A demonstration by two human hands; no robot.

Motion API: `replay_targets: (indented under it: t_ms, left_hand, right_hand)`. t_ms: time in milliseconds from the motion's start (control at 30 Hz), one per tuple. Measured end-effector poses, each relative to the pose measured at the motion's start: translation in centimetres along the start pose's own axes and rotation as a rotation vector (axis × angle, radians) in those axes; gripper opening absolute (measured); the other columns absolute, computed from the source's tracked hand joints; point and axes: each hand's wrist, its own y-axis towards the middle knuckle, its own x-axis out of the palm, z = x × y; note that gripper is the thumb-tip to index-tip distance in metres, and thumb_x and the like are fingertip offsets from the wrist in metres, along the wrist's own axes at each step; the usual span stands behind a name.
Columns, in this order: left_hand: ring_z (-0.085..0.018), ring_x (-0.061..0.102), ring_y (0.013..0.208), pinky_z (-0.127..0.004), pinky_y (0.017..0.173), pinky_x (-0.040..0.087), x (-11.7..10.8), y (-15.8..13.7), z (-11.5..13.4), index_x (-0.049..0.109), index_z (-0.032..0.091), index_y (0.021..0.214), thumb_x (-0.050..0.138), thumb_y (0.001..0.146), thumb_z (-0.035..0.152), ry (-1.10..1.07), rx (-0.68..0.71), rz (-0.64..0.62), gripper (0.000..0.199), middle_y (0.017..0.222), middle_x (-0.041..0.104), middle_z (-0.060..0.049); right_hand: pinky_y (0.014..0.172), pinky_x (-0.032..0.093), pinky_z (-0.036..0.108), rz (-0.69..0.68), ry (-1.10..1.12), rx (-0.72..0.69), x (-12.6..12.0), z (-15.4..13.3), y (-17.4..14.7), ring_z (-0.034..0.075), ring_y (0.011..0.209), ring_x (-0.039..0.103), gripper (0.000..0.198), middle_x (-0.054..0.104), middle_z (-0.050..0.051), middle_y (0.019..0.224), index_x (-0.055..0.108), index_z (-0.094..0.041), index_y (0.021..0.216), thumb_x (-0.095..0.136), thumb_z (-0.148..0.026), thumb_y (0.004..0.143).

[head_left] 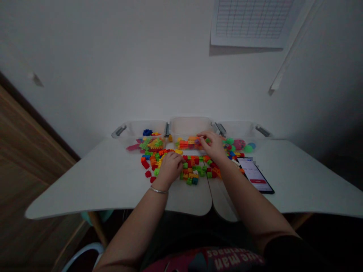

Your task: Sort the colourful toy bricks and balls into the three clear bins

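Note:
A heap of small toy building blocks point(195, 170) in red, green, orange, yellow and blue lies on the white table. My left hand point(171, 167), with a bangle at the wrist, is over the left part of this heap. Its fingers are curled down together, and whatever they hold is hidden. My right hand point(212, 145) is at the front right of the middle clear bin point(191, 126), its fingers apart over the rim. Orange, red and yellow blocks show through that bin's front wall.
A left clear bin point(146, 126) holds green, yellow, pink and blue pieces. Green, pink and blue balls show in the right clear bin point(239, 128). A phone point(256, 175) lies right of the heap. Behind the table point(93, 177) stands a wall with a gridded paper point(252, 20).

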Motion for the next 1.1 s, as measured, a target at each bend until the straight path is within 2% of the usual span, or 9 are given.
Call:
replay_targets:
  t_ms: [100,267,400,567,733,933,1100]
  left_hand:
    - [-0.022,0.054,0.091,-0.041,0.090,0.046,0.1,0.0,0.0,0.065,0.019,0.079,0.051,0.079,0.010,-0.001,0.008,0.011,0.017,0.086,0.066,-0.006]
    - [-0.022,0.053,0.089,-0.040,0.089,0.046,0.2,-0.1,-0.1,0.064,0.019,0.079,0.051,0.080,0.010,0.005,0.033,0.035,0.016,0.084,0.065,-0.006]
    - [-0.022,0.053,0.089,-0.039,0.089,0.046,0.1,-0.1,0.0,0.064,0.019,0.078,0.051,0.080,0.010,0.010,0.030,0.036,0.016,0.083,0.065,-0.006]
    - [-0.022,0.053,0.090,-0.039,0.089,0.046,0.1,-0.1,0.1,0.064,0.019,0.078,0.051,0.080,0.010,0.007,0.022,0.032,0.016,0.085,0.066,-0.006]
    - [-0.022,0.053,0.090,-0.039,0.089,0.046,0.0,-0.1,0.2,0.064,0.019,0.078,0.051,0.080,0.010,0.011,0.023,0.026,0.016,0.085,0.066,-0.006]
    - [-0.023,0.053,0.090,-0.040,0.088,0.046,0.0,-0.1,0.3,0.064,0.019,0.078,0.051,0.080,0.010,0.031,0.022,0.028,0.015,0.084,0.066,-0.006]
    - [-0.022,0.054,0.090,-0.040,0.090,0.046,0.0,-0.1,0.1,0.064,0.019,0.078,0.051,0.080,0.010,0.010,0.026,0.024,0.016,0.085,0.067,-0.006]
  right_hand:
    - [0.085,0.048,0.035,-0.073,-0.007,0.029,0.9,-0.2,-1.8,0.020,0.091,0.063,0.019,0.071,0.007,0.094,0.069,-0.019,0.090,0.051,-0.022,0.086]
    - [0.092,0.044,0.036,-0.321,-0.213,0.091,1.6,0.0,-4.3,0.021,0.098,0.061,0.014,0.070,0.008,0.100,0.071,-0.020,0.091,0.059,-0.021,0.084]
    - [0.092,0.043,0.035,-0.456,-0.371,0.143,1.3,0.2,-5.1,0.023,0.101,0.060,0.015,0.070,0.009,0.101,0.073,-0.019,0.094,0.064,-0.025,0.083]
    - [0.087,0.044,0.032,-0.572,-0.401,0.193,1.3,0.7,-5.6,0.022,0.093,0.063,0.016,0.073,0.006,0.096,0.075,-0.021,0.094,0.064,-0.029,0.084]
    - [0.085,0.044,0.033,-0.585,-0.462,0.221,1.1,0.9,-5.8,0.022,0.091,0.062,0.017,0.074,0.006,0.093,0.075,-0.022,0.094,0.062,-0.027,0.085]
    - [0.085,0.042,0.032,-0.545,-0.524,0.169,1.0,-0.1,-5.8,0.022,0.091,0.061,0.014,0.073,0.007,0.094,0.073,-0.019,0.087,0.060,-0.023,0.085]
    - [0.085,0.041,0.032,-0.539,-0.532,0.153,1.1,-0.3,-6.1,0.021,0.091,0.060,0.011,0.072,0.007,0.094,0.071,-0.019,0.087,0.063,-0.026,0.085]
